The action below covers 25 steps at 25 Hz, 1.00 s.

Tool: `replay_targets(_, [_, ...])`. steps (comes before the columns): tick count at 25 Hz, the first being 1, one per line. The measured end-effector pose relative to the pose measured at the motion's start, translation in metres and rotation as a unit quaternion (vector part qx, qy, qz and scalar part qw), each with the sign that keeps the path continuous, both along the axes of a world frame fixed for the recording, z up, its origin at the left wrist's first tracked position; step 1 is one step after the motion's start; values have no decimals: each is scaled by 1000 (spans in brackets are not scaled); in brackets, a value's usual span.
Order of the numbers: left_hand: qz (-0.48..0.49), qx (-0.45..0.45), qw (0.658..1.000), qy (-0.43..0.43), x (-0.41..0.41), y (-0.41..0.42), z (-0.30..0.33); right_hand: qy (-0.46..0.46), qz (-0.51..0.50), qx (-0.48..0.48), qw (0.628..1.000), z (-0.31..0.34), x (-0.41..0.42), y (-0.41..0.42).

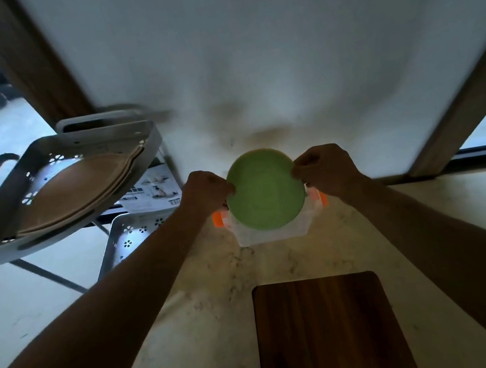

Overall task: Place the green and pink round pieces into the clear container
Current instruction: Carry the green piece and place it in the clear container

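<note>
The left hand (206, 189) pinched the left edge of the green round piece (264, 190), fingers closed on its rim, and the right hand (326, 167) gripped the right edge the same way. Both arms reached out from the near side of the scene. The green round piece was held between the two hands, tilted with its face toward the camera, directly above the clear container (271, 231). Its lower edge overlapped the container's opening; whether it touched the container could not be told. A thin yellowish rim showed along the piece's far edge. The clear container stood on the pale marbled worktop (214, 331), with an orange clip (218, 219) on its left side and another on the right (320, 196). Nearer, a dark wooden board (326, 333) lay flat on the worktop. To the left stood a grey metal cart (131, 131) whose upper tray held tan plates (77, 191), with a perforated lower tray (135, 236) beneath it
</note>
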<state>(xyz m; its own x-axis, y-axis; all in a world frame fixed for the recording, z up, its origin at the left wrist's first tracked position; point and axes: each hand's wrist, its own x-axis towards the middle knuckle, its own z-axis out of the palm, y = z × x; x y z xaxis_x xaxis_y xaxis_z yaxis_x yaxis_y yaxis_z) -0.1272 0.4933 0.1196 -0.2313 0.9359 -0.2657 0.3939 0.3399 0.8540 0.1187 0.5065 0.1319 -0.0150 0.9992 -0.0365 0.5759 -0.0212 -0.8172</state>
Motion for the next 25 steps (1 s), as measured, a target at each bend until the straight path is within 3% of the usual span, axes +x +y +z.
replay_targets(6, [16, -11, 999, -35, 3, 38, -5, 29, -9, -12, 999, -9, 3, 41])
replay_targets(10, [8, -5, 1000, -9, 4, 58, -16, -9, -6, 18, 1000, -22, 1, 61])
replay_targets(14, [-25, 19, 994, 103, 2, 65, -35, -57, 24, 38, 997, -46, 3, 67])
replay_targets(17, [-67, 61, 973, 213, 4, 64, -47, -74, 31, 59, 995, -66, 3, 66])
replay_targets(25, [-94, 118, 914, 376, 3, 64, -80, -118, 20, 113, 986, -94, 0, 66])
